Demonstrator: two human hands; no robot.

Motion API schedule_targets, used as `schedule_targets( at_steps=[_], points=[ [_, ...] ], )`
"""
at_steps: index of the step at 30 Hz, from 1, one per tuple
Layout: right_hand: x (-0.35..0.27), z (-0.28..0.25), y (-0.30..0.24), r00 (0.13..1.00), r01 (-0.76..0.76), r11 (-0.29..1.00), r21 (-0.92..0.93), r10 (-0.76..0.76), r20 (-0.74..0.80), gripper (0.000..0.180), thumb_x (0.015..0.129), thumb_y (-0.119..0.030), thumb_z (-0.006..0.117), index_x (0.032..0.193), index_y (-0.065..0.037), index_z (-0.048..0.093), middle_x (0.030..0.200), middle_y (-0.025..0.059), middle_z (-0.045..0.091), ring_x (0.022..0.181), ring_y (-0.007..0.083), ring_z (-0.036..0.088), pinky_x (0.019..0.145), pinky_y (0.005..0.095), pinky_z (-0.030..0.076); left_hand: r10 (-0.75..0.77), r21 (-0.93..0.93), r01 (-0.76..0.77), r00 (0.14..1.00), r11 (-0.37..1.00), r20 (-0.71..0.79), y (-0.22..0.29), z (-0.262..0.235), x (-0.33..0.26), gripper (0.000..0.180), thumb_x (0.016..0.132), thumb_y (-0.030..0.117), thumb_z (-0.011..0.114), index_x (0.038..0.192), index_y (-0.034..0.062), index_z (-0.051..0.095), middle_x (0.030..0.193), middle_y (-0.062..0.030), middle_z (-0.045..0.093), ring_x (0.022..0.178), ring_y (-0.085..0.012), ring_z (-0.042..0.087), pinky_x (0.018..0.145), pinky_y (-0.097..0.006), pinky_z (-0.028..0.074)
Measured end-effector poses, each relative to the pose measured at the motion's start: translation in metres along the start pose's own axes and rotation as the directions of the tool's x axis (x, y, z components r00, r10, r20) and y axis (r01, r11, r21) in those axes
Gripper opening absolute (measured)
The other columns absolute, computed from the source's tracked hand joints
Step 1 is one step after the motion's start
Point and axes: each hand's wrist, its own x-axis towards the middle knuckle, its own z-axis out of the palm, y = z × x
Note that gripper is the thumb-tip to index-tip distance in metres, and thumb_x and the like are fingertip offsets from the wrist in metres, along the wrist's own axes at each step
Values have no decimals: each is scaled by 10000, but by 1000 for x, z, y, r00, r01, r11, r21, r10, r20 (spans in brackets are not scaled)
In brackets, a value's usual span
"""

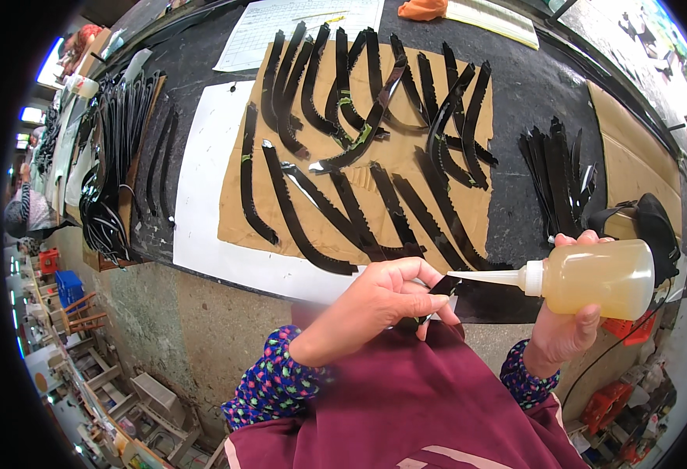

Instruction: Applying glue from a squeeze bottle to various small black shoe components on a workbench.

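Note:
My right hand (pixel 558 336) grips a translucent squeeze bottle (pixel 605 273) of pale yellow liquid, tipped on its side with its long nozzle pointing left. Between the fingertips of my left hand (pixel 374 309) is a small black glossy strip (pixel 442 287), most of it hidden by the fingers. The nozzle's tip meets or lies just over this strip; I cannot tell which. Beyond my hands, several curved black strips (pixel 287 215) with notched edges lie spread on a brown cardboard sheet (pixel 285 252). A few carry green marks.
Under the cardboard lies a white board (pixel 195 234) on the dark table. Bundles of black strips sit at the right (pixel 558 176) and left (pixel 117 148). At the far edge are a ruled paper sheet (pixel 304 31) and an orange cloth-like thing (pixel 421 8).

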Motion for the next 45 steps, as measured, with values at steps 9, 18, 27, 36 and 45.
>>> schedule_targets(
  at_steps=[9, 18, 27, 36, 45],
  points=[
    [-1, 1, 0, 1000, -16, 1000, 11, 16, 5, 810, 662, -367, 696, 1287, -22, 312, 1170, 136, 439, 1073, 271, 445, 943, 481, 369, 16, -11, -16, 1000, 1000, -8, 0, -1, 0, 182, 870, 101, 552, 964, -36, 478, 875, -133, 655, 637, -99, 542, 624, -210, 441],
    [-2, -2, 0, 1000, -21, 1000, 11, 21, 6, 820, 660, -382, 707, 1285, -25, 314, 1169, 109, 436, 1084, 261, 425, 927, 479, 375, 13, -35, -14, 999, 999, -34, 1, -1, 0, 134, 869, 70, 558, 956, -9, 493, 878, -168, 655, 616, -114, 571, 625, -217, 461],
    [-3, -4, 1, 1000, -18, 999, 41, 18, 11, 827, 653, -381, 718, 1288, -37, 316, 1171, 98, 416, 1084, 256, 420, 921, 480, 377, 10, -65, -13, 999, 998, -38, -1, -3, 0, 129, 869, 57, 548, 960, -15, 493, 878, -177, 649, 626, -127, 570, 628, -224, 462],
    [-3, -6, 3, 1000, -19, 999, 29, 19, 1, 821, 654, -384, 714, 1291, -48, 321, 1181, 89, 397, 1071, 256, 429, 896, 483, 397, 8, -66, -12, 999, 998, -52, 0, -3, 1, 130, 870, 56, 542, 955, -32, 498, 872, -184, 647, 624, -133, 567, 616, -225, 460],
    [-4, -9, 5, 1000, -21, 999, 29, 22, -16, 802, 663, -382, 705, 1290, -54, 327, 1182, 89, 389, 1071, 261, 434, 903, 492, 402, 22, -58, -25, 998, 998, -53, -2, -6, 3, 141, 871, 62, 539, 965, -38, 501, 871, -183, 646, 624, -131, 566, 608, -223, 457]
  ],
)
